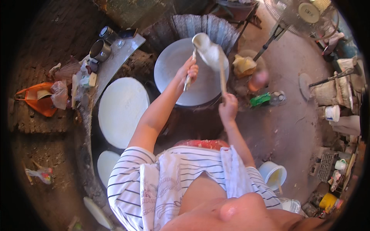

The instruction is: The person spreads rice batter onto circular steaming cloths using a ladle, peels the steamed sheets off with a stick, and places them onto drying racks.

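Note:
My left hand (189,72) grips the handle of a metal ladle (201,41) coated with white batter, held over a large round grey griddle (173,67). A streak of batter lies on the griddle under the ladle. My right hand (228,107) holds a long wooden stick (222,75) whose far end rests in that batter. Both forearms reach forward from my striped shirt.
A large round white sheet (122,109) lies on a second plate at the left, a smaller white disc (106,163) below it. Metal cups (101,50) stand on a board at the far left. A white bucket (273,174) sits at the right, a fan (304,15) beyond.

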The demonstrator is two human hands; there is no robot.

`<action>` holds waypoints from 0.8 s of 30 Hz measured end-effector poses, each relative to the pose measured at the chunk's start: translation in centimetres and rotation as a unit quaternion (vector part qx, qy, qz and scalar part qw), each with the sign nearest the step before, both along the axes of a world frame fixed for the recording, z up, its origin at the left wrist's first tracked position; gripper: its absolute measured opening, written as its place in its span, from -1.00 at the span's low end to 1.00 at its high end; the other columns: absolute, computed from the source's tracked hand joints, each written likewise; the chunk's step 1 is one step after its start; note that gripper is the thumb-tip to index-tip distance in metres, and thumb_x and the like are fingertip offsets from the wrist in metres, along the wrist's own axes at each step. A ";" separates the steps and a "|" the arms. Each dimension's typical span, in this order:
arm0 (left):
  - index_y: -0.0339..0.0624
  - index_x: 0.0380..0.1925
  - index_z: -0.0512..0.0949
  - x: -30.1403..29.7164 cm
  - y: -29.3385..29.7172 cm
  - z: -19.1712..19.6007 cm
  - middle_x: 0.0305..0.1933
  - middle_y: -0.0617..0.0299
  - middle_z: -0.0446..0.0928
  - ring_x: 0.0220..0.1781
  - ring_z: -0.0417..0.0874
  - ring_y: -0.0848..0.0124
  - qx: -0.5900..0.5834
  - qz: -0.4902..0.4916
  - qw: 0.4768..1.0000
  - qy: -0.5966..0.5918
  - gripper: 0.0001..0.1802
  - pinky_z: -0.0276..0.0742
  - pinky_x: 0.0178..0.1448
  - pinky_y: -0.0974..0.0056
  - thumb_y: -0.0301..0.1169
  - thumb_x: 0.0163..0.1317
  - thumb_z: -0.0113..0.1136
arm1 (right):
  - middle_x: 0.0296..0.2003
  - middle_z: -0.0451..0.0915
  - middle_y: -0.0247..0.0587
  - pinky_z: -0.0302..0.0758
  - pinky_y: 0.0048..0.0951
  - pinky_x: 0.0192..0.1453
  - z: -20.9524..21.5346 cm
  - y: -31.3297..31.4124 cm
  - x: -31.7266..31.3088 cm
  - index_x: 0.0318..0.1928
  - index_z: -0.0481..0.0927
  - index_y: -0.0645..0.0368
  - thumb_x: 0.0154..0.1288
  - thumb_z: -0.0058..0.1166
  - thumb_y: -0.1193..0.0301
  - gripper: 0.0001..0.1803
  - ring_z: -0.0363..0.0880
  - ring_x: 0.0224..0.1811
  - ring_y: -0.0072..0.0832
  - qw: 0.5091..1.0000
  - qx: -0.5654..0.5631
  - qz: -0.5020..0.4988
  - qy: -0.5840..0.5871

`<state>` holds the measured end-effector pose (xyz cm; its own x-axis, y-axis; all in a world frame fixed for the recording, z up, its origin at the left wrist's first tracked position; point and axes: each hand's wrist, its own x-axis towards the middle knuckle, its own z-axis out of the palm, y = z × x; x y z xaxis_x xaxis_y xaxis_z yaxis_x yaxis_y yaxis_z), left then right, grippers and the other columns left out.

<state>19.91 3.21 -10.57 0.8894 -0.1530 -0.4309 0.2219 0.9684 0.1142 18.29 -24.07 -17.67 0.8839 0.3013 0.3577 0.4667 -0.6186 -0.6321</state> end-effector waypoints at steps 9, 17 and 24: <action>0.22 0.48 -0.02 -3.7 2.1 1.6 -0.59 0.39 0.18 -0.72 0.16 0.63 0.331 0.058 0.941 0.040 -0.31 0.18 -0.67 0.48 -0.41 0.44 -0.01 | -0.07 0.57 -0.08 0.48 -0.23 0.14 1.0 3.5 0.5 -0.02 0.61 0.19 -0.06 0.11 0.61 -0.53 0.51 0.04 -0.10 0.998 0.025 0.047 0.037; 0.08 0.49 0.01 -6.7 3.3 0.7 -0.63 0.37 0.22 -0.74 0.23 0.57 0.485 0.086 0.867 0.069 -0.29 0.24 -0.65 0.39 -0.42 0.40 0.05 | -0.14 0.58 -0.20 0.54 -0.23 0.02 1.3 3.2 4.4 -0.07 0.63 0.14 -0.10 0.12 0.63 -0.54 0.52 -0.08 -0.17 0.998 -0.036 0.050 -0.010; 0.02 0.45 0.15 -5.4 1.7 -0.1 -0.64 0.29 0.32 -0.78 0.29 0.50 0.611 0.125 0.775 0.106 -0.34 0.26 -0.71 0.31 -0.43 0.36 0.09 | -0.15 0.64 -0.24 0.50 -0.22 0.04 3.9 8.6 7.7 -0.17 0.68 0.14 -0.05 0.10 0.60 -0.66 0.52 -0.07 -0.16 0.995 -0.047 0.080 -0.024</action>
<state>14.51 4.95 -10.67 0.7144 0.6498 -0.2596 0.1849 0.1825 0.9657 25.97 -15.50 -13.74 0.8048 0.4705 0.3619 0.5918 -0.5890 -0.5504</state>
